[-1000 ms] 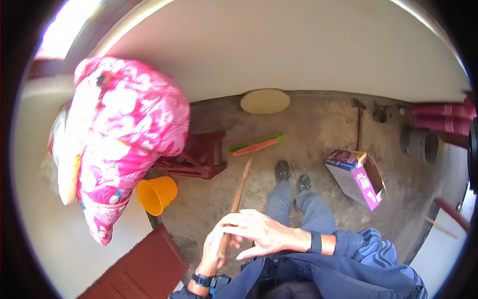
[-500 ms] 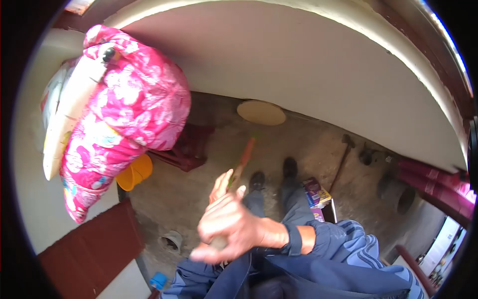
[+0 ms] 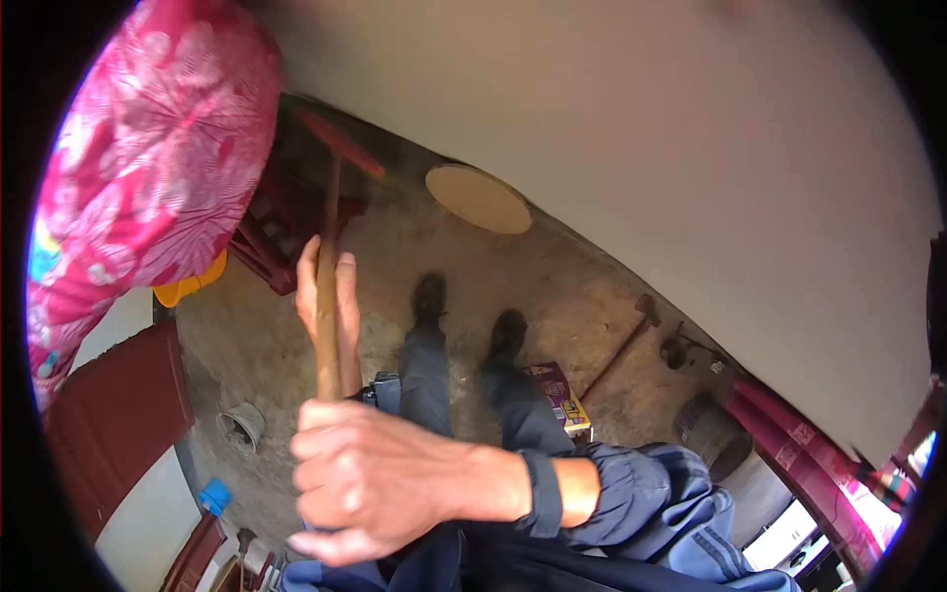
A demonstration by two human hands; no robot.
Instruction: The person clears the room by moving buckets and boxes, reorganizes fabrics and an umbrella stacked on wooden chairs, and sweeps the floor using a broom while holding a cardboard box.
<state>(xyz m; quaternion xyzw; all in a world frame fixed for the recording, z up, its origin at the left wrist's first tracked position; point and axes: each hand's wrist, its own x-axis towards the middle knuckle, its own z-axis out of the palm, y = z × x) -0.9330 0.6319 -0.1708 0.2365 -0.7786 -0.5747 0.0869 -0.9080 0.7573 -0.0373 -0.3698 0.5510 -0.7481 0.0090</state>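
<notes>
Right hand (image 3: 370, 483): closed in a fist round the upper end of the wooden handle (image 3: 328, 345)
Left hand (image 3: 348, 321): placed lower, thumb and fingers on either side of the handle; whether it is gripped firmly there cannot be told
Broom head (image 3: 340, 143): held out by the foot of the wall (image 3: 671, 178), beside the dark red stand (image 3: 268, 247); blurred, so contact with the floor (image 3: 395, 247) cannot be confirmed
Slip risk: the head could be twisted off line if the handle is only loosely cradled in the left hand
Snag risk: the stand's legs could be caught or jolted if the head is pushed too far among them
Pink bundle (image 3: 168, 138): could be brushed if the handle is lifted leftward
Pale disc (image 3: 478, 197): could be knocked if the head is swung rightward along the wall
</notes>
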